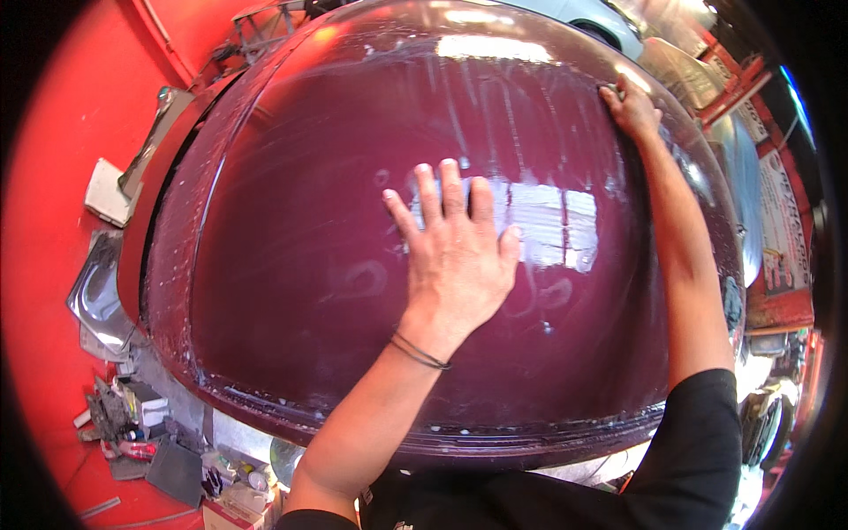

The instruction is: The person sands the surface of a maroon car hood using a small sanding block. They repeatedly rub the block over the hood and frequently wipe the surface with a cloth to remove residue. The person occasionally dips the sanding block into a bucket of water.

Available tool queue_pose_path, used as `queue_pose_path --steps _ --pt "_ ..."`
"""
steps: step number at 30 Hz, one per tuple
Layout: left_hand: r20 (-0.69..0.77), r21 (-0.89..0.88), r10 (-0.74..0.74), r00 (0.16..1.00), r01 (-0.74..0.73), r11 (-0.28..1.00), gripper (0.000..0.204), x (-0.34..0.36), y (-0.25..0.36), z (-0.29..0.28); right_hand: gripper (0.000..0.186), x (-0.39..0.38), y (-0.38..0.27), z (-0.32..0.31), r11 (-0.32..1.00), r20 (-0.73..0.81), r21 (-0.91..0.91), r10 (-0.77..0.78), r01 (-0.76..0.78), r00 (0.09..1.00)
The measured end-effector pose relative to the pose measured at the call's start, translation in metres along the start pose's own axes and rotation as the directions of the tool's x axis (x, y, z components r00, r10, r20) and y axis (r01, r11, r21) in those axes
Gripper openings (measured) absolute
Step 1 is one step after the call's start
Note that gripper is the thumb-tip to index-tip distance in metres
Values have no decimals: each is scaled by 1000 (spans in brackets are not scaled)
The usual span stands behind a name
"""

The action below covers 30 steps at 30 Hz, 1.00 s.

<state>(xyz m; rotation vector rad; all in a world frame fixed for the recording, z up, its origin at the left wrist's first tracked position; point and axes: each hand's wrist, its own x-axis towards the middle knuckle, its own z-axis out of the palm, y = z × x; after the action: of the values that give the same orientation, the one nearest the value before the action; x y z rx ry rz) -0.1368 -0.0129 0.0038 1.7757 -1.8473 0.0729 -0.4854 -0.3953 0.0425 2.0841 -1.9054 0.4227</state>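
left grip [458,261] spread wide, i see it palm-down at the middle of the glossy maroon panel [296,238], which stretches beneath both grips near the red wall [53,221]; right grip [634,108] curls by the panel's far right edge, contents i cannot tell.

My left hand [459,265] hides its own palm; at the frame's top edge, a pale car [576,11] is cut off.

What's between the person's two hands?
Just the dark red panel, with pale streaks and a bright reflection, lies between the left hand and the right hand in the head view.
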Motion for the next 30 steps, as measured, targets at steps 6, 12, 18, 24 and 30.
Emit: queue_pose_path --steps 6,12,18,24,30 --pt "42 -14 -32 999 32 999 76 2 -1 -7 49 -47 -24 -22 991 -117 72 -104 113 988" --pt "60 -20 -40 997 41 999 75 4 3 -14 43 -171 -53 -76 908 -182 177 -349 379 919" --pt "17 -54 -46 999 47 997 76 3 2 -5 51 -42 -54 -17 953 -183 106 -262 284 948" --pt "42 -57 -35 999 37 998 73 0 1 -5 54 6 -61 6 998 -84 -5 -67 67 994" --pt "59 -49 -62 996 65 997 76 5 4 -12 41 -147 -103 -66 842 -266 339 -343 421 901"
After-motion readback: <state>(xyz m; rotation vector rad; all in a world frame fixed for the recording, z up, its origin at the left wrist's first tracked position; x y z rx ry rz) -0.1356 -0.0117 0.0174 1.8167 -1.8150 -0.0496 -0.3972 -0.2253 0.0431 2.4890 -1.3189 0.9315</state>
